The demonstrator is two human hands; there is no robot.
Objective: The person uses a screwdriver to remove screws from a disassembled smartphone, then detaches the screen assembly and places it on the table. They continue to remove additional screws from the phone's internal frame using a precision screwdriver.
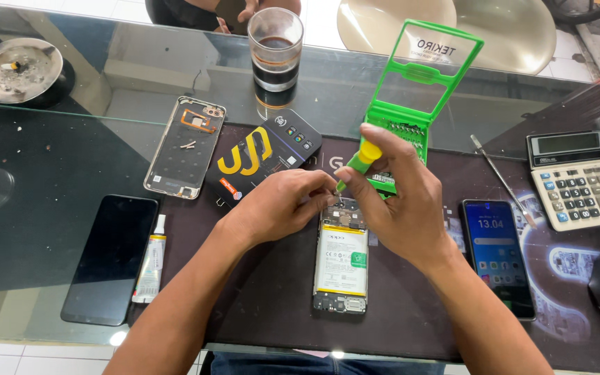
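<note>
A person's right hand (401, 201) grips a green-and-yellow screwdriver (357, 164), fingers clenched around its handle, the tip pointing down to the top end of an opened phone (341, 260) lying back-side up on a dark mat (258, 298). The left hand (279, 205) rests at the phone's upper left corner, its fingertips (324, 191) pinched together just beside the screwdriver tip; whether they grasp a small part cannot be told. The phone's white battery sits just below both sets of fingers, toward the person. Directly beyond the right fingers stands a green bit case (411, 111) with its lid raised. Beyond the left fingers lies a black box (262, 156) with yellow markings, and farther left a removed back cover (185, 147). Well left of the left hand lie a glue tube (151, 260) and a dark screen panel (110, 258). Just right of the right wrist lies a lit phone (498, 253), with a thin metal pick (503, 182) and a calculator (578, 182) beyond it. A glass of dark drink (275, 59) stands at the far side of the glass table (50, 160)
</note>
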